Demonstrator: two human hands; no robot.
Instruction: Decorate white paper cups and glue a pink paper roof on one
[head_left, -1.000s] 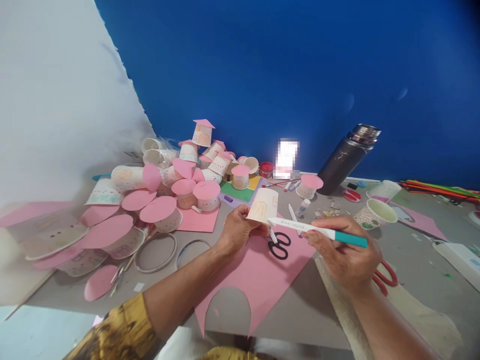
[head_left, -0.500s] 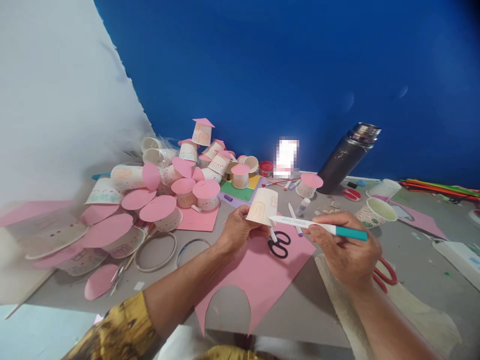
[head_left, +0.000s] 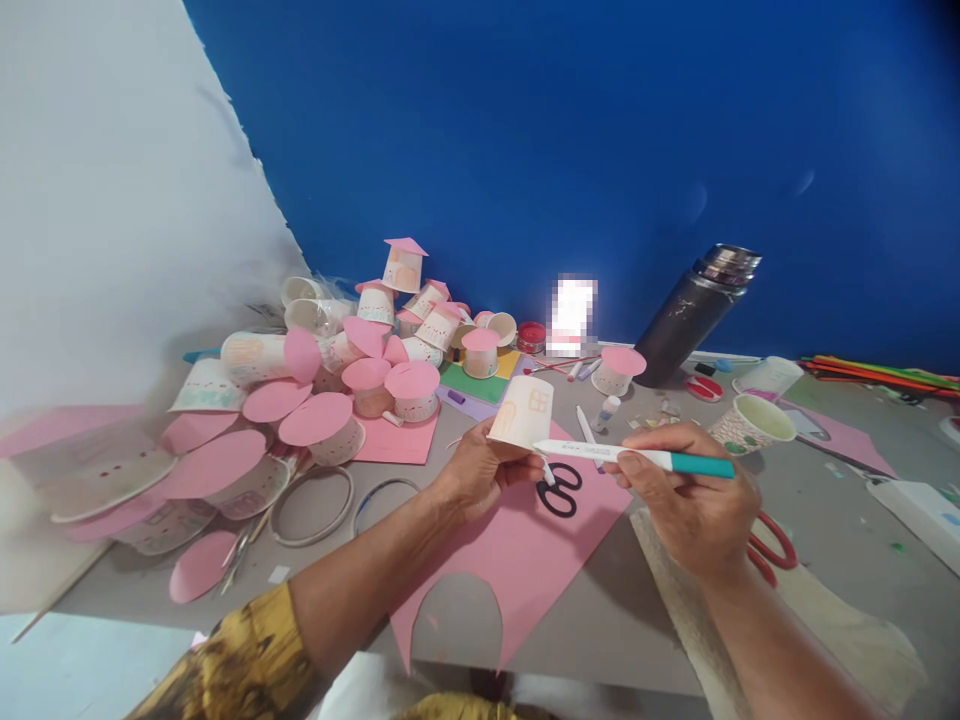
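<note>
A white paper cup (head_left: 523, 408), upside down and slightly tilted, is held near its rim by my left hand (head_left: 480, 470). Orange lines on the cup form an arched door and a paned window. My right hand (head_left: 690, 500) grips a white felt-tip marker (head_left: 600, 453) with a teal end, its fingers pinched round the barrel. The marker's tip points left and meets the cup low near the rim. Below the cup, black-handled scissors (head_left: 559, 490) lie on a pink paper sheet (head_left: 517, 550) with a round cut-out.
Paper cups with pink paper roofs (head_left: 322, 425) are heaped at the left. Two rings (head_left: 311, 505) lie beside the sheet. A dark flask (head_left: 694, 315) stands at the back right, near a patterned cup (head_left: 754, 425). Red-handled scissors (head_left: 772, 545) rest on a cloth (head_left: 832, 620).
The cup has turned in my left hand, so the window faces me more and the door has shifted left. The marker tip has moved slightly down and left.
</note>
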